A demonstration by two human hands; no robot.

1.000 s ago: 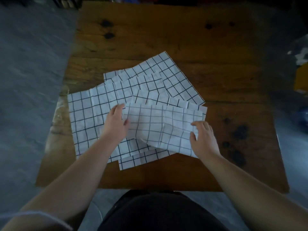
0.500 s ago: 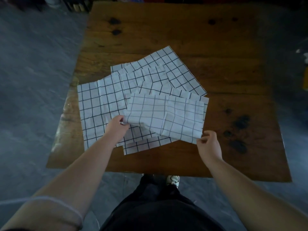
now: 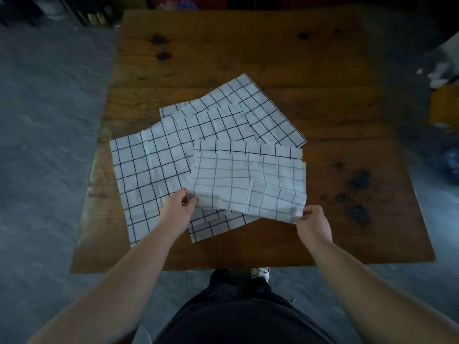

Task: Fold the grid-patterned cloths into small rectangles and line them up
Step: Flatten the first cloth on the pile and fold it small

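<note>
Several white cloths with black grid lines lie overlapped on a brown wooden table [image 3: 248, 50]. The top cloth [image 3: 248, 184] is folded in half, faint side up, and its near edge is lifted off the pile. My left hand [image 3: 177, 211] pinches its near left corner. My right hand [image 3: 313, 223] pinches its near right corner. Under it a flat cloth [image 3: 149, 170] spreads to the left, and another cloth [image 3: 260, 112] fans out toward the far right.
Dark knots and stains [image 3: 357, 194] mark the wood on the right. Grey floor surrounds the table. A yellow object [image 3: 444, 108] sits off the table's right side. My shoe [image 3: 259, 273] shows below the near edge.
Both hands went from pressing flat on the top cloth to pinching its near corners, pulling that edge up and toward me. The view shifted slightly.
</note>
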